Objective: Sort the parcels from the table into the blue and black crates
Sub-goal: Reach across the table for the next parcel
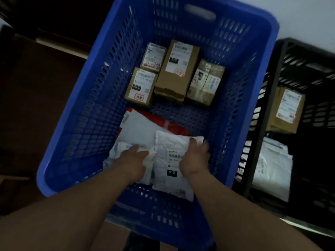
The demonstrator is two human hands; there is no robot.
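Both my hands reach down into the blue crate (87,98). My right hand (195,158) grips the right edge of a white padded mailer (171,160) marked 010, which lies in the crate's near end. My left hand (134,160) holds a smaller white pouch (147,162) just left of that mailer. Beneath them lie a grey poly bag (139,129) and a red bag (174,126). Several brown cardboard boxes (176,71) with labels sit in a row at the crate's far end.
The black crate (282,73) stands right beside the blue one, holding a brown box (286,110) and white bags (272,165). Dark floor lies to the left. A pale wall rises behind the crates.
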